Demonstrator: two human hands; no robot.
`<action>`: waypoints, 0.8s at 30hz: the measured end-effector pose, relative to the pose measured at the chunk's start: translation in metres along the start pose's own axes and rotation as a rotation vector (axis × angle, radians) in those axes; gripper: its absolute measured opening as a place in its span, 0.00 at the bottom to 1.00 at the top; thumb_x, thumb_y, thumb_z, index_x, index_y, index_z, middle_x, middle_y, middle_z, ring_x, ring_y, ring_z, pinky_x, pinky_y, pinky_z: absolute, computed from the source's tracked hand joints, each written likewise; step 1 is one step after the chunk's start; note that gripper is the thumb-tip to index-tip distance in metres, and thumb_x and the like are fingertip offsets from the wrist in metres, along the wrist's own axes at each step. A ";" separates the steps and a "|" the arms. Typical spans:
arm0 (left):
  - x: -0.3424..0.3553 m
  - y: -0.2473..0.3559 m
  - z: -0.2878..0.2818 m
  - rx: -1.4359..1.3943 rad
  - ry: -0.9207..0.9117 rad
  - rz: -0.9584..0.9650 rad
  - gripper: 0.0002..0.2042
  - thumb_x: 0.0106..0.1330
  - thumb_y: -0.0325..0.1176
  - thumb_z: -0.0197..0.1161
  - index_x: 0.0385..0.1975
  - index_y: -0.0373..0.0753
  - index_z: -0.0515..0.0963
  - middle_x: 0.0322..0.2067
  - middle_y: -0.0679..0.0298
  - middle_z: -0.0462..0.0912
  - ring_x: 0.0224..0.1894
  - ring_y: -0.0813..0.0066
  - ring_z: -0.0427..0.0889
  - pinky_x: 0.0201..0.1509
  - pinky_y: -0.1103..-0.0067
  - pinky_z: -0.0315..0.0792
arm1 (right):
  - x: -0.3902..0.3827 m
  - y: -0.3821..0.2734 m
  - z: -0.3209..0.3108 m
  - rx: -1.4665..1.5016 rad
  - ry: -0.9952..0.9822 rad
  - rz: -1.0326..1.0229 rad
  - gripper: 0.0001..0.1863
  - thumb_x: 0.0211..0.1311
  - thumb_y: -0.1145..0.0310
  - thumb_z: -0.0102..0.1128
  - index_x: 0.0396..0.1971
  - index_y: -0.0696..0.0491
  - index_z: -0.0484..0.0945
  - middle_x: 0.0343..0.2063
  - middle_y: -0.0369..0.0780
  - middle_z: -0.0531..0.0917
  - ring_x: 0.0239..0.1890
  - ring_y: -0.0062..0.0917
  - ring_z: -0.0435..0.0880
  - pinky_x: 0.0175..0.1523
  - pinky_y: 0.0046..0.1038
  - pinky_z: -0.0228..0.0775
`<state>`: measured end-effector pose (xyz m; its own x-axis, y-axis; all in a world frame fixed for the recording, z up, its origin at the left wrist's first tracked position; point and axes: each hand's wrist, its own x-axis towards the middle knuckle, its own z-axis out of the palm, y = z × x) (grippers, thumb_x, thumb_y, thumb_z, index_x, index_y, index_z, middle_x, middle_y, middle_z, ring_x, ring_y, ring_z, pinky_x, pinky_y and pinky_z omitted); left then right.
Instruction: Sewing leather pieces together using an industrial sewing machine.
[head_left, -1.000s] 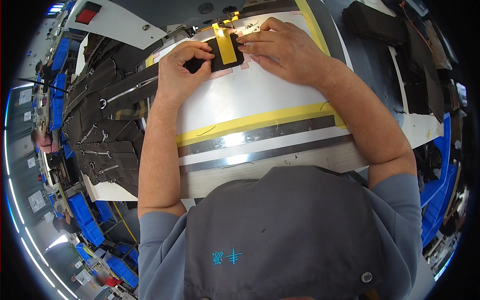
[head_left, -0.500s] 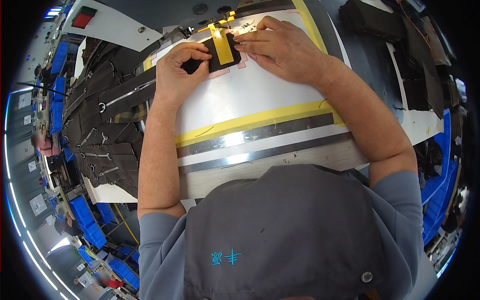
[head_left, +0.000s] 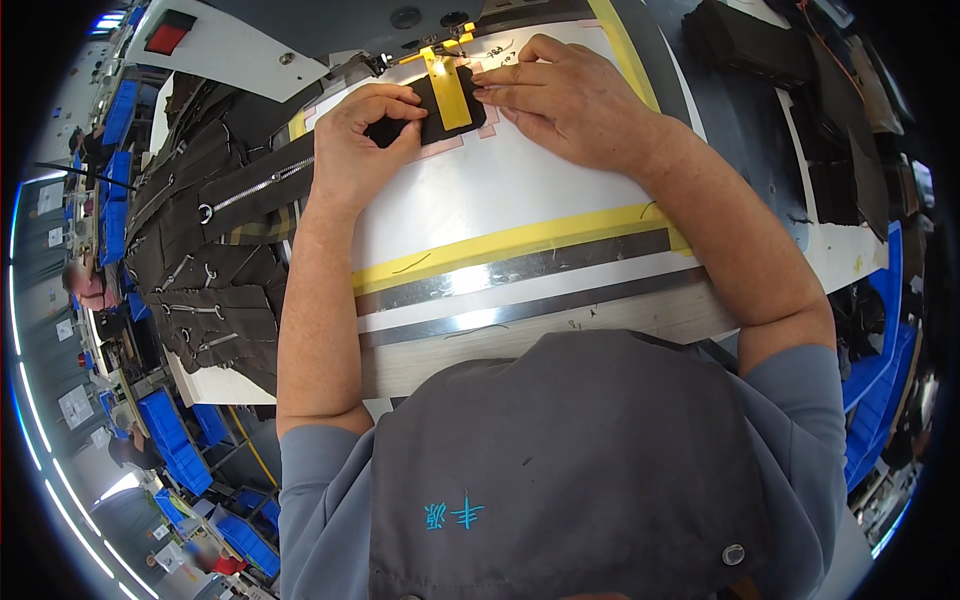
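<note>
Left hand (head_left: 365, 140) pinching black fabric (head_left: 430, 122); right hand (head_left: 570, 105) spread, touching right edge (room across white sheet (head_left: 480, 195) below).

We see a yellow strip (head_left: 448, 95) over black fabric (head_left: 430, 123); left of the strip, dark, yellowish-lined plaid cloth (head_left: 264, 227); around it, a white sheet (head_left: 490, 195).

Fabric piece (head_left: 431, 124) beneath flat strip (head_left: 449, 95)

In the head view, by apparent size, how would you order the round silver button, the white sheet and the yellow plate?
1. White sheet
2. Yellow plate
3. Round silver button, clearly smallest
</note>
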<state>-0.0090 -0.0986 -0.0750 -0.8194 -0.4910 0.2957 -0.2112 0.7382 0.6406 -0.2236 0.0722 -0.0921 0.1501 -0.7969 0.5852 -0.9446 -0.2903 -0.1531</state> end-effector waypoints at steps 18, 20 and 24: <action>-0.001 0.001 0.001 0.009 0.034 0.090 0.07 0.55 0.23 0.68 0.33 0.37 0.86 0.40 0.65 0.88 0.45 0.75 0.87 0.55 0.78 0.78 | 0.001 -0.008 -0.008 -0.057 -0.176 0.089 0.20 0.65 0.61 0.64 0.56 0.47 0.80 0.55 0.33 0.82 0.58 0.30 0.74 0.61 0.38 0.70; -0.002 0.002 0.001 0.009 0.031 0.087 0.07 0.55 0.23 0.68 0.33 0.36 0.86 0.40 0.65 0.88 0.44 0.75 0.87 0.55 0.78 0.78 | 0.001 -0.010 -0.007 -0.084 -0.206 0.115 0.21 0.66 0.58 0.64 0.57 0.47 0.78 0.55 0.34 0.82 0.59 0.31 0.73 0.63 0.40 0.68; -0.002 0.001 0.001 0.012 0.038 0.089 0.08 0.55 0.23 0.68 0.34 0.36 0.86 0.39 0.64 0.88 0.43 0.74 0.87 0.54 0.78 0.78 | 0.000 -0.008 -0.002 -0.135 -0.197 0.100 0.23 0.68 0.55 0.62 0.60 0.46 0.77 0.57 0.34 0.81 0.60 0.30 0.71 0.63 0.39 0.66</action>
<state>-0.0085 -0.0964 -0.0753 -0.8144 -0.4406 0.3777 -0.1451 0.7848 0.6025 -0.2168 0.0757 -0.0889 0.0953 -0.9097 0.4042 -0.9860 -0.1420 -0.0871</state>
